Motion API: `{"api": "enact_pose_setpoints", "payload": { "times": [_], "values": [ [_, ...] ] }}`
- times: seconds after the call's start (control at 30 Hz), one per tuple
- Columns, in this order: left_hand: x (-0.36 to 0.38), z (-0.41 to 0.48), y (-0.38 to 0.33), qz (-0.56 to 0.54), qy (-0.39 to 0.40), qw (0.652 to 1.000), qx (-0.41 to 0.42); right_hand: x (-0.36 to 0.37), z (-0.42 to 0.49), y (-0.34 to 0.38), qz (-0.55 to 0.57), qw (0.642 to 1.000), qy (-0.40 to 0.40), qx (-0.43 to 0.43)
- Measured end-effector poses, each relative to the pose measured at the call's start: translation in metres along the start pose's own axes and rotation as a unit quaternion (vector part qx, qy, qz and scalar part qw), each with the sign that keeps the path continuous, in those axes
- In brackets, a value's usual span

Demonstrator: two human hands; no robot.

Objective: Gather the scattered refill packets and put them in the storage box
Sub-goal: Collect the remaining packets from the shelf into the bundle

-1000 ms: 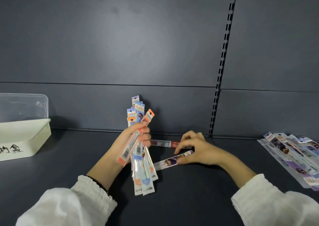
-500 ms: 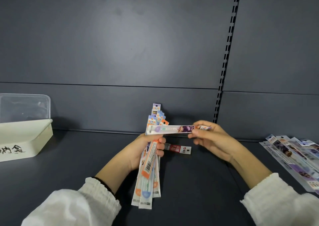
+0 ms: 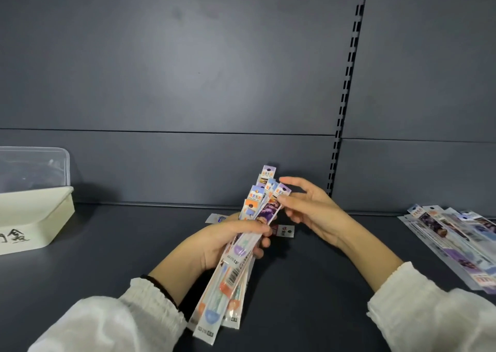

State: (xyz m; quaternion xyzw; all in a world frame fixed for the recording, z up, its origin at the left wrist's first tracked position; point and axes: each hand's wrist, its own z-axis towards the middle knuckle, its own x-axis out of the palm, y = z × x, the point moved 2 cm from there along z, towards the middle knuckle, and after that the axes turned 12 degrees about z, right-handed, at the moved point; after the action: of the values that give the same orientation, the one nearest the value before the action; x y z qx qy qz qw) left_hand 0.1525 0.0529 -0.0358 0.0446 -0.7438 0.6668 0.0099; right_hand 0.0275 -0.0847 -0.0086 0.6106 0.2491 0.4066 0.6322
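My left hand (image 3: 224, 243) grips a bundle of several refill packets (image 3: 230, 284), held tilted with the tops up and to the right. A purple-printed packet (image 3: 265, 212) lies on top of the bundle. My right hand (image 3: 314, 214) is beside the bundle's top, fingers spread, with its thumb tip touching that purple packet. One red-labelled packet (image 3: 285, 231) lies flat on the shelf behind my left hand, mostly hidden. More packets (image 3: 456, 239) lie in a loose pile at the far right. The cream storage box (image 3: 45, 217) stands at the far left.
A clear plastic lid (image 3: 35, 169) leans upright behind the box against the dark back panel. A slotted shelf upright (image 3: 346, 96) runs up the back wall. The dark shelf surface (image 3: 120, 244) stretches between the box and my hands.
My right hand lifted the purple packet off the shelf, carried it across and laid it onto the bundle in my left hand, then loosened its fingers. The bundle tilted rightward.
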Motion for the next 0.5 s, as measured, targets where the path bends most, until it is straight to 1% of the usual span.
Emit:
{"api": "enact_pose_setpoints", "payload": {
  "times": [0.03, 0.07, 0.1, 0.13, 0.2, 0.27, 0.3, 0.33, 0.4, 0.47, 0.5],
  "values": [
    [-0.001, 0.002, 0.000, -0.021, -0.004, 1.000, 0.004, -0.003, 0.002, -0.003, -0.027, 0.999, -0.030, -0.004],
    [-0.003, 0.002, -0.001, -0.039, -0.011, 0.999, 0.008, -0.007, 0.005, -0.007, -0.083, 0.995, -0.061, -0.011],
    [-0.005, 0.003, -0.001, -0.053, -0.020, 0.998, 0.011, -0.012, 0.007, -0.012, -0.160, 0.983, -0.085, -0.019],
    [-0.008, 0.003, -0.001, -0.063, -0.028, 0.998, 0.014, -0.017, 0.009, -0.018, -0.242, 0.965, -0.094, -0.027],
    [-0.013, 0.002, -0.001, -0.077, -0.051, 0.996, 0.018, -0.025, 0.011, -0.029, -0.389, 0.919, -0.066, -0.022],
    [-0.018, 0.002, -0.001, -0.093, -0.074, 0.993, 0.025, -0.026, 0.010, -0.035, -0.480, 0.877, -0.027, -0.002],
    [-0.020, 0.002, -0.002, -0.107, -0.077, 0.991, 0.032, -0.024, 0.009, -0.035, -0.490, 0.872, -0.016, 0.002],
    [-0.021, 0.002, -0.003, -0.128, -0.076, 0.988, 0.039, -0.024, 0.009, -0.035, -0.475, 0.880, -0.011, 0.002],
    [-0.024, 0.003, -0.004, -0.176, -0.066, 0.981, 0.056, -0.023, 0.009, -0.031, -0.389, 0.921, -0.008, 0.001],
    [-0.027, 0.004, -0.005, -0.212, -0.064, 0.973, 0.068, -0.021, 0.008, -0.027, -0.260, 0.965, -0.020, 0.001],
    [-0.028, 0.004, -0.005, -0.215, -0.071, 0.971, 0.071, -0.021, 0.007, -0.024, -0.193, 0.980, -0.036, -0.004]
  ]
}}
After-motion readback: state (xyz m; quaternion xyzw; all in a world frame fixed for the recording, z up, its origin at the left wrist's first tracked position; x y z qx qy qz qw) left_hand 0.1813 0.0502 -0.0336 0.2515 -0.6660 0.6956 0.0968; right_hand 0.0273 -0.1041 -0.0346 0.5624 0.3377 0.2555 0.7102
